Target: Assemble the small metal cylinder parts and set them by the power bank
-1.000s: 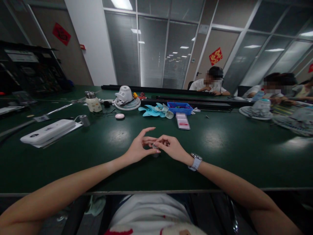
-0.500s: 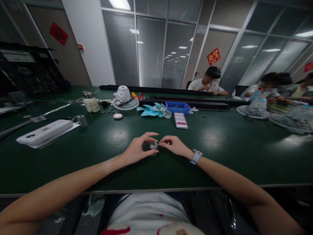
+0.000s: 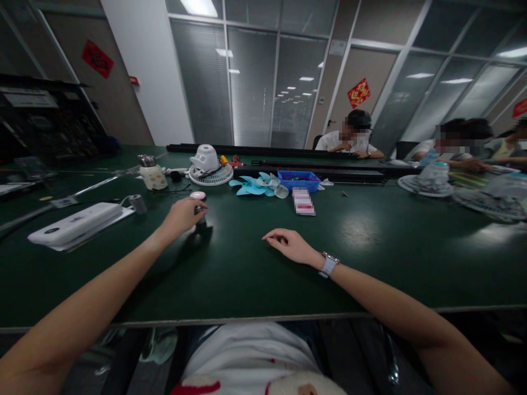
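My left hand is closed around a small metal cylinder, holding it from above with the fingers over its top. The cylinder is upright at or just above the green table, and its shadow falls beside it; I cannot tell if its base touches. A pink oval object lies just beyond those fingers. My right hand, with a watch on the wrist, rests on the table at the middle. Its thumb and fingertips are pinched together, and anything between them is too small to make out.
A white fan housing, light-blue fan blades and a blue tray of parts stand at the back. On the left are a long white device, a grey cylinder and a bottle. Other people sit across the table.
My left hand has moved left and away from me, taking the metal cylinder from beside my right hand. Its fingers have closed over the cylinder's top. My right hand has hardly moved.
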Demonstrator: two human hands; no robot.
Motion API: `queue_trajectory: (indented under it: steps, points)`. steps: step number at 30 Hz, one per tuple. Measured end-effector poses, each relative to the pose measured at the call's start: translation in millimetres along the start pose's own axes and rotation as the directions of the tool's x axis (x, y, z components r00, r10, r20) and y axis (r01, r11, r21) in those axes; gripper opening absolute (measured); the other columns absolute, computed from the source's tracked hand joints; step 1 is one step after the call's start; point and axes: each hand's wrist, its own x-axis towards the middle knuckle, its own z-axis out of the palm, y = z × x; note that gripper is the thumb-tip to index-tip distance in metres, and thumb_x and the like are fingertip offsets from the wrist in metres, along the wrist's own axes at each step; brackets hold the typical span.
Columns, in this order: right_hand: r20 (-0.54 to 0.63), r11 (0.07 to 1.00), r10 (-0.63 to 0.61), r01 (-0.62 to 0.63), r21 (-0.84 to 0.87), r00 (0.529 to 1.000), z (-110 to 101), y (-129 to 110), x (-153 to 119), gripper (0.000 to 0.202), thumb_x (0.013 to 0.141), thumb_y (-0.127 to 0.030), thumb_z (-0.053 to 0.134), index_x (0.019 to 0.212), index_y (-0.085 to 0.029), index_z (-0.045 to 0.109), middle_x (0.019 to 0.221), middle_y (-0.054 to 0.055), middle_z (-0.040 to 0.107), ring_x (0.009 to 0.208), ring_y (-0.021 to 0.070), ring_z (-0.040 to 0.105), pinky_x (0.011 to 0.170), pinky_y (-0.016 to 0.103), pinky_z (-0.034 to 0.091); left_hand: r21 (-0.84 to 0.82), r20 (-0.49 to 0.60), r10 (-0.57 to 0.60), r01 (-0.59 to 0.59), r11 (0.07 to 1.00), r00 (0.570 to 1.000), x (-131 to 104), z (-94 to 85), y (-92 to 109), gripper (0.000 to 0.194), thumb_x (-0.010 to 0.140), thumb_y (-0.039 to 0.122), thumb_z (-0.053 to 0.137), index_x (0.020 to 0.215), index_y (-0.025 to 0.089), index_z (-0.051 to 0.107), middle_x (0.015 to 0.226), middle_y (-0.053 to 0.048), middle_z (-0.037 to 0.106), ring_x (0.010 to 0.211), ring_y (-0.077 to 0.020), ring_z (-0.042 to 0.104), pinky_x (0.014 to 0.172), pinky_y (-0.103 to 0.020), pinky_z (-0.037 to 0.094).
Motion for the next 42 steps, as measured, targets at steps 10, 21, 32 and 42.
queue_trajectory:
  steps: [10, 21, 32, 42]
  points:
    - [-0.099, 0.978, 0.123, -0.103, 0.182, 0.987, -2.9, -0.8, 0.0, 0.031, 0.090, -0.018, 0.039, 0.100, -0.016, 0.068, 0.065, -0.001, 0.056, 0.055, 0.0100, 0.047, 0.055, 0.022, 0.035, 0.224, -0.112, -0.337, 0.354, 0.908, 0.935, -5.2, -16.6, -90.5, 0.037, 0.084, 0.028, 0.053, 0.110, 0.008, 0.070, 0.103, -0.019, 0.065, 0.090, -0.0289, 0.056, 0.079, -0.040, 0.044]
    - [-0.331, 0.893, 0.290, -0.129, 0.432, 0.898, -2.3, 19.7, 9.5, 0.024, 0.081, -0.021, 0.035, 0.077, -0.017, 0.059, 0.054, -0.002, 0.050, 0.047, 0.0107, 0.044, 0.045, 0.021, 0.032, -0.189, -0.153, 0.490, -0.512, 0.838, 0.858, -37.4, 6.9, 92.3, 0.050, 0.093, 0.046, 0.048, 0.137, 0.023, 0.049, 0.146, -0.010, 0.041, 0.136, -0.0255, 0.035, 0.111, -0.042, 0.030]
    - [-0.313, 0.891, 0.280, -0.124, 0.438, 0.908, 0.6, 19.8, 10.4, 0.021, 0.078, -0.020, 0.037, 0.075, -0.016, 0.058, 0.053, -0.002, 0.051, 0.045, 0.0098, 0.042, 0.043, 0.021, 0.030, -0.468, 0.079, 0.686, -0.580, 0.666, 0.724, -56.9, 30.8, 132.6, 0.037, 0.097, 0.036, 0.043, 0.130, 0.029, 0.058, 0.133, -0.006, 0.058, 0.135, -0.0240, 0.038, 0.108, -0.045, 0.033]
    - [-0.304, 0.889, 0.282, -0.129, 0.440, 0.910, -0.8, 17.7, 10.4, 0.022, 0.078, -0.020, 0.037, 0.075, -0.016, 0.058, 0.054, -0.002, 0.050, 0.045, 0.0099, 0.041, 0.044, 0.021, 0.030, -0.368, -0.016, 0.602, -0.564, 0.739, 0.798, -40.0, 38.7, 117.5, 0.025, 0.092, 0.037, 0.054, 0.104, 0.026, 0.073, 0.102, -0.005, 0.071, 0.105, -0.0211, 0.058, 0.089, -0.035, 0.040]
